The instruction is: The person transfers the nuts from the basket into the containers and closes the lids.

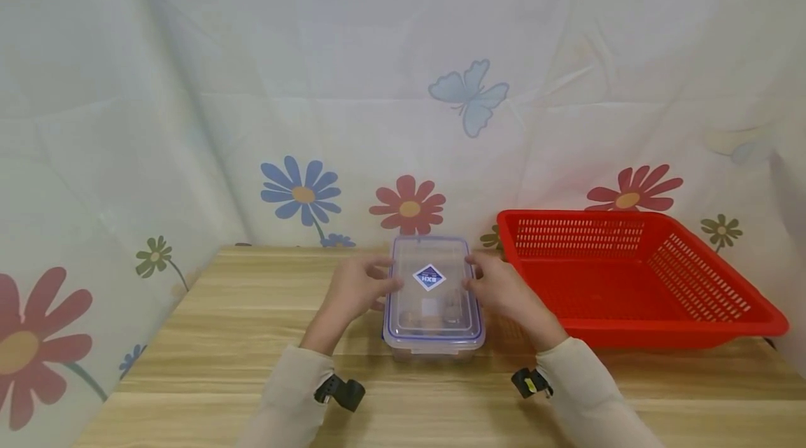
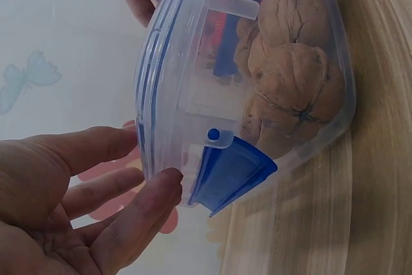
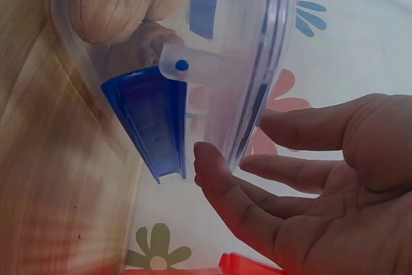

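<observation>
A clear plastic food box (image 1: 434, 348) with a blue-edged lid (image 1: 431, 252) sits on the table, a diamond-shaped label on the lid. Several walnuts (image 2: 299, 82) show through its wall. The left hand (image 1: 357, 287) grips the lid's left edge, thumb and fingertips on either side of the rim. Opposite it, the right hand (image 1: 500, 287) holds the right edge in a similar way. In the wrist views, a blue side latch (image 2: 233, 175) and another blue latch (image 3: 151, 120) hang swung outward from the lid. The lid lies over the box; whether it sits fully down I cannot tell.
A red plastic basket (image 1: 630, 332) with slotted walls stands on the right of the wooden table (image 1: 264, 308). Behind the table hangs a white curtain (image 1: 352, 84) printed with flowers and butterflies. Both wrists wear dark camera straps.
</observation>
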Demonstrator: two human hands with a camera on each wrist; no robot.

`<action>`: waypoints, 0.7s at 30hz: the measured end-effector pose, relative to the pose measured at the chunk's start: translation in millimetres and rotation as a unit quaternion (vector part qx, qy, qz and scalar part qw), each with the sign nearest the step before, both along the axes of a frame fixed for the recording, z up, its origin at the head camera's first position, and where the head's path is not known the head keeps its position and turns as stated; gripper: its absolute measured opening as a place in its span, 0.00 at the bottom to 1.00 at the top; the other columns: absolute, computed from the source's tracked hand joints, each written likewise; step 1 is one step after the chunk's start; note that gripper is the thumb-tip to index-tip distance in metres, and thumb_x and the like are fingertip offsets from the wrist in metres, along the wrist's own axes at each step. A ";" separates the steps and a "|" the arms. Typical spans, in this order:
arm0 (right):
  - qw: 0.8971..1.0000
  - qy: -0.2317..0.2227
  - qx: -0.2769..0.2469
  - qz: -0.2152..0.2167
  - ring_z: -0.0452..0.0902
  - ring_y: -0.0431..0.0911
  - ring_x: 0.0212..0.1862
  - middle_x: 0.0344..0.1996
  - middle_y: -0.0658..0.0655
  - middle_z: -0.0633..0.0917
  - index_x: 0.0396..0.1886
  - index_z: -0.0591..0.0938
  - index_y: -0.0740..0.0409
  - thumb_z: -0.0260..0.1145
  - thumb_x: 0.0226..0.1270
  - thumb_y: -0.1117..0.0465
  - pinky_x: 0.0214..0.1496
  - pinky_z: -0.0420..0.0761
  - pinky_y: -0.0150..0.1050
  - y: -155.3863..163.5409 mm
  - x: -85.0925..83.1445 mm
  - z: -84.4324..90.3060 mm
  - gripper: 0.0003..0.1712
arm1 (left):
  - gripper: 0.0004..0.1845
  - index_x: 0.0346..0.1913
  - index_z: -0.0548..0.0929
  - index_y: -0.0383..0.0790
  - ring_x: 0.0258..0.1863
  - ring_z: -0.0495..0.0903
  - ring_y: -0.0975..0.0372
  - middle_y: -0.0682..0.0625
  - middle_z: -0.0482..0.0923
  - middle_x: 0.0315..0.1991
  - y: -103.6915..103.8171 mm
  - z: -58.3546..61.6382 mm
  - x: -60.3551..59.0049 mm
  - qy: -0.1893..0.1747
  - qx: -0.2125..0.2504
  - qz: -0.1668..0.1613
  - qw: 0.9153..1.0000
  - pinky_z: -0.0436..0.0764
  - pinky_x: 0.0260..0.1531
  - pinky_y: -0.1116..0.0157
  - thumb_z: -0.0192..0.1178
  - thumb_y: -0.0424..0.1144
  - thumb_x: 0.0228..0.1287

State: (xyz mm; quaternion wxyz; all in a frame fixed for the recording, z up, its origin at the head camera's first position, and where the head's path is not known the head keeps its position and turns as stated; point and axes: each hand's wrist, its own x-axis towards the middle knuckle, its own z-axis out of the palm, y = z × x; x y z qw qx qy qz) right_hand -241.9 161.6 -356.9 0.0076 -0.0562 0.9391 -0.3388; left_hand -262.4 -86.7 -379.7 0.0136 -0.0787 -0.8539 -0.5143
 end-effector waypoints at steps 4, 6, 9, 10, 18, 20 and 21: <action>1.000 0.002 -0.004 -0.002 0.85 0.62 0.52 0.62 0.72 0.82 0.74 0.73 0.69 0.69 0.75 0.68 0.53 0.89 0.56 -1.0 -0.6 -1.7 0.31 | 0.23 0.63 0.85 0.34 0.36 0.91 0.52 0.36 0.88 0.47 -0.8 -2.4 -1.3 -0.002 0.001 0.000 1.000 0.91 0.30 0.59 0.75 0.34 0.67; 1.000 0.003 -0.011 -0.003 0.84 0.62 0.53 0.62 0.72 0.82 0.74 0.73 0.69 0.69 0.75 0.68 0.54 0.88 0.56 -1.4 -1.2 -3.3 0.31 | 0.23 0.63 0.85 0.34 0.36 0.91 0.51 0.36 0.88 0.47 -1.8 -3.6 -2.4 -0.002 0.003 -0.001 1.000 0.91 0.29 0.59 0.75 0.34 0.67; 1.000 0.004 -0.021 -0.001 0.84 0.62 0.52 0.62 0.72 0.82 0.74 0.74 0.70 0.68 0.75 0.68 0.55 0.88 0.57 -2.9 -2.5 -6.1 0.30 | 0.23 0.63 0.86 0.34 0.35 0.91 0.51 0.36 0.88 0.47 -4.0 -5.0 -4.3 -0.006 0.005 0.001 1.000 0.91 0.28 0.59 0.75 0.33 0.66; 1.000 0.006 -0.022 0.000 0.84 0.62 0.52 0.61 0.72 0.82 0.73 0.74 0.70 0.68 0.75 0.68 0.55 0.88 0.57 -3.7 -3.1 -7.1 0.30 | 0.23 0.62 0.86 0.33 0.35 0.91 0.52 0.35 0.88 0.47 -4.7 -5.3 -4.9 -0.008 0.007 0.001 1.000 0.91 0.28 0.59 0.75 0.33 0.66; 0.999 0.006 -0.033 0.001 0.84 0.60 0.50 0.59 0.72 0.83 0.73 0.74 0.70 0.68 0.76 0.67 0.55 0.89 0.54 -7.4 -3.7 -13.0 0.29 | 0.23 0.62 0.85 0.32 0.34 0.90 0.51 0.34 0.88 0.47 -11.7 -5.7 -7.5 -0.031 0.022 0.001 0.999 0.91 0.28 0.58 0.76 0.32 0.65; 0.999 0.009 -0.035 0.004 0.84 0.60 0.50 0.58 0.72 0.84 0.73 0.74 0.70 0.68 0.76 0.67 0.55 0.89 0.53 -7.7 -4.4 -14.1 0.29 | 0.23 0.62 0.85 0.32 0.34 0.90 0.51 0.34 0.88 0.47 -13.3 -5.9 -8.1 -0.034 0.022 -0.003 0.999 0.91 0.29 0.58 0.75 0.32 0.65; 0.999 0.008 -0.039 0.005 0.84 0.59 0.50 0.58 0.71 0.83 0.73 0.74 0.69 0.68 0.76 0.66 0.55 0.89 0.53 -7.8 -4.9 -14.9 0.29 | 0.24 0.63 0.85 0.32 0.35 0.90 0.52 0.35 0.88 0.47 -13.9 -5.8 -8.4 -0.036 0.023 -0.003 0.999 0.92 0.31 0.57 0.75 0.32 0.65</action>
